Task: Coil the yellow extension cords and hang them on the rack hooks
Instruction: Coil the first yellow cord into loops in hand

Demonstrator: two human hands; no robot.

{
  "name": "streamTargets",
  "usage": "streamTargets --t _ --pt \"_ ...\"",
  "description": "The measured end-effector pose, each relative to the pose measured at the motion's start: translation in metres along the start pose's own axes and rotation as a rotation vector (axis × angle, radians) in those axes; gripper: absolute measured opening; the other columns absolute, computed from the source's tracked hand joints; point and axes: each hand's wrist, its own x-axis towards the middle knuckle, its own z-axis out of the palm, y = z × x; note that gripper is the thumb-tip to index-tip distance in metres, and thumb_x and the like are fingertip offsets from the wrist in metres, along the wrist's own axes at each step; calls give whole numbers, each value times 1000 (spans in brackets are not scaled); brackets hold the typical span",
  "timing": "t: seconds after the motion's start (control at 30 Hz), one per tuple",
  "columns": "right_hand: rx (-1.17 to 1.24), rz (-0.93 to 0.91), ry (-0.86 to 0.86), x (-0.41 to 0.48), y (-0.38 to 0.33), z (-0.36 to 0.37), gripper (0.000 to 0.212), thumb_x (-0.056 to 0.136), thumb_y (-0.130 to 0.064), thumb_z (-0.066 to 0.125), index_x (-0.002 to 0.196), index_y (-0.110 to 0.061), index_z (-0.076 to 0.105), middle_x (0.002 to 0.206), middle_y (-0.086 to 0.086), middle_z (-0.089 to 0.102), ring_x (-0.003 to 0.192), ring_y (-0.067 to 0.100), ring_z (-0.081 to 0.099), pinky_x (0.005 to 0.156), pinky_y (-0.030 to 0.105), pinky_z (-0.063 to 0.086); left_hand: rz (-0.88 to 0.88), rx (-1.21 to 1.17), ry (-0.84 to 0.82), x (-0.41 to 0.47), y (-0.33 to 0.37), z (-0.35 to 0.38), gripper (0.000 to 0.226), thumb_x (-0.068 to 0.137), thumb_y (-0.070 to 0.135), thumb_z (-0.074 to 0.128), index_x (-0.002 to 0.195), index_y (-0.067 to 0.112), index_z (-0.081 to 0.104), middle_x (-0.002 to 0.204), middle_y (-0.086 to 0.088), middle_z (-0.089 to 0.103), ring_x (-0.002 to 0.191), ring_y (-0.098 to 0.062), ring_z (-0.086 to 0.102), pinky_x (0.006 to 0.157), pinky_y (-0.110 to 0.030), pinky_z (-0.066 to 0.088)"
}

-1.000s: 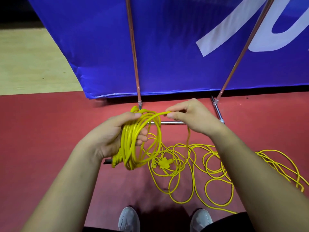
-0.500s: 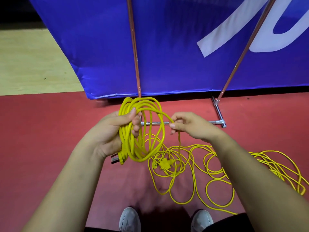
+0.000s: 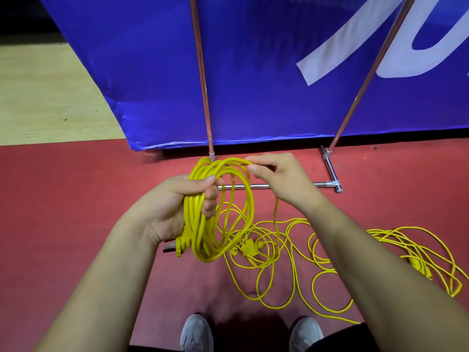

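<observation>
My left hand [image 3: 175, 209] grips a coil of yellow extension cord [image 3: 203, 232] with several loops; the plug [image 3: 177, 246] sticks out below my palm. My right hand [image 3: 281, 179] pinches the cord at the top of the coil, laying a strand over the loops. From there the cord drops to loose yellow cord [image 3: 274, 265] spread on the red floor, with a yellow socket block [image 3: 250, 247] among it. A second tangle of yellow cord [image 3: 418, 255] lies at the right. The rack's metal poles [image 3: 201, 80] rise in front of me; no hooks are in view.
The rack's chrome base bar [image 3: 284, 185] lies on the red floor [image 3: 63, 199] behind my hands. A blue banner [image 3: 253, 67] stands behind the poles. Wooden floor [image 3: 45, 97] shows at the far left. My two grey shoes [image 3: 196, 334] are at the bottom edge.
My right hand dropped to take more cord, then rose again to the top of the coil with a fresh loop. The coil in my left hand has grown.
</observation>
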Motion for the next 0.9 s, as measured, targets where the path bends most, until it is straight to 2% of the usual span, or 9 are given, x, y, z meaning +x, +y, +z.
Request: streamTargets --t 0.13,0.23,0.37,0.47,0.53,0.67,0.77,0.83,0.9 --pt "12 -20 -94 -4 0 2 16 94 -18 62 108 -18 69 96 6 71 83 14 64 78 28 50 48 11 -16 -1 -2 3 48 49 25 93 86 3 71 60 -4 55 48 -13 52 47 -22 46" --pt "19 -9 -128 -4 4 5 13 90 -15 66 103 -16 66 84 7 62 72 7 54 69 25 46 52 -17 -25 -1 -1 4 46 49 22 93 83 3 68 62 -5 56 55 -18 60 52 -26 51" --pt "-44 38 -74 2 21 3 5 88 -7 64 85 -10 63 70 0 53 61 8 45 59 24 39 70 -132 -11 -6 2 8 22 65 12 74 81 2 64 80 -16 68 99 -44 66 72 -43 59" --pt "-222 157 -141 2 53 3 14 89 -11 64 79 -4 58 66 9 52 64 16 45 58 32 38 142 -127 22 -8 6 10 28 57 16 81 78 5 67 77 -11 70 70 -26 72 56 -31 58" --pt "-282 298 -171 -1 79 4 19 88 -9 65 74 -6 53 64 4 46 62 16 41 56 30 33 237 -179 -19 -8 8 10 32 59 18 83 83 7 65 63 0 59 49 -10 57 47 -22 48" --pt "-410 535 -261 -14 127 10 35 91 -5 61 63 -11 41 59 2 41 57 16 36 48 24 29 413 -371 -62 -8 15 14 20 77 20 63 89 6 68 58 5 52 46 -3 50 46 -17 44" --pt "-164 698 -205 -24 135 17 33 94 2 55 67 -14 45 61 4 56 57 15 51 52 19 40 474 -361 -12 -10 21 13 22 77 19 61 90 6 73 59 4 55 50 -5 55 49 -18 47" --pt "154 790 -119 -23 121 21 21 96 -2 54 81 -12 45 66 9 61 60 20 61 58 26 51 513 -257 51 -9 21 13 20 72 18 66 89 7 69 63 2 59 58 -12 62 55 -22 52" --pt "296 765 -56 -15 102 24 16 97 -5 53 85 -13 45 65 9 58 54 20 61 52 28 53 526 -120 160 -5 19 10 15 78 17 61 90 8 59 72 -4 69 75 -23 71 66 -27 57"
